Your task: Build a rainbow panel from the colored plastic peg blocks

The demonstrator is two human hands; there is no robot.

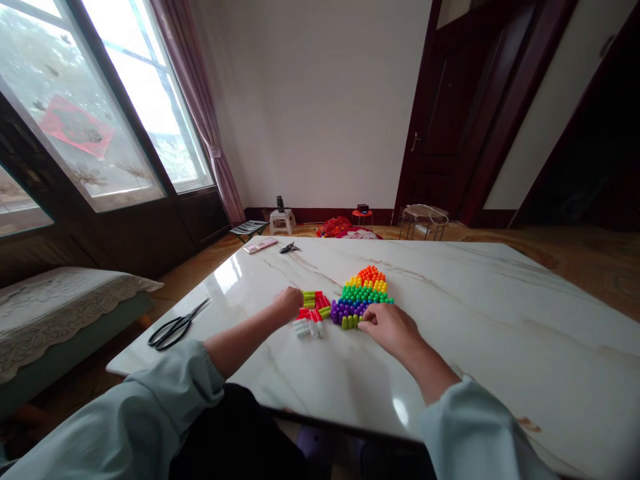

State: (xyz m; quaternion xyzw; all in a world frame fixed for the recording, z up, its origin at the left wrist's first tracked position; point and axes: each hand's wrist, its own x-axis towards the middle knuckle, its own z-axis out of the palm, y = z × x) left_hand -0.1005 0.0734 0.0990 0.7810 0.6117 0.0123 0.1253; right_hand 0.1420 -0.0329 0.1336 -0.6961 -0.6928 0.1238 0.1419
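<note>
Small round-topped plastic pieces stand packed upright in colour bands on the table (pixel 475 300): orange pieces (pixel 371 273) at the far end, then yellow, green pieces (pixel 365 294), blue and purple pieces (pixel 343 310). A short row of olive-green pieces (pixel 350 323) stands nearest me. My right hand (pixel 393 325) is at the right end of that row, thumb and fingers pinched together; what they grip is hidden. Left of the block lies a loose pile of red pieces (pixel 314 315), olive ones and white pieces (pixel 307 327). My left hand (pixel 288 304) is closed at the pile's left edge, its fingertips mostly hidden.
Black-handled scissors (pixel 175 329) lie at the table's left edge. A pink phone (pixel 261 245) and small dark pliers (pixel 289 247) rest at the far left corner. Beyond the table stand a white stool (pixel 283 221) and other low seats. A lace-covered bench (pixel 65 307) is at left.
</note>
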